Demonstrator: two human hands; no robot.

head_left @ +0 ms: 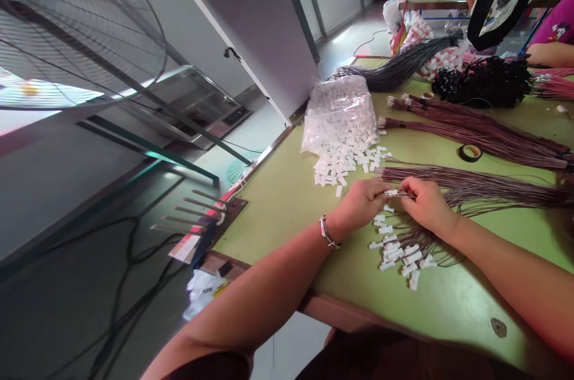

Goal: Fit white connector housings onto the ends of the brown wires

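Observation:
My left hand (361, 203) pinches a small white connector (391, 192) over the green table (287, 194). My right hand (426, 206) is closed on thin brown wires (410, 194) whose ends meet that connector. The wires run right into a long brown bundle (484, 185). Below my hands lie several wires tipped with white connectors (401, 251). A loose heap of white connectors (347, 161) spills from a clear plastic bag (338, 111) just beyond my left hand.
More brown wire bundles (475, 128) and a tape roll (470, 152) lie farther back. A grey wire bundle (399, 66) and black parts (487, 81) sit at the far end. Another person's arm (549, 54) rests at top right. A fan guard (81, 33) stands left.

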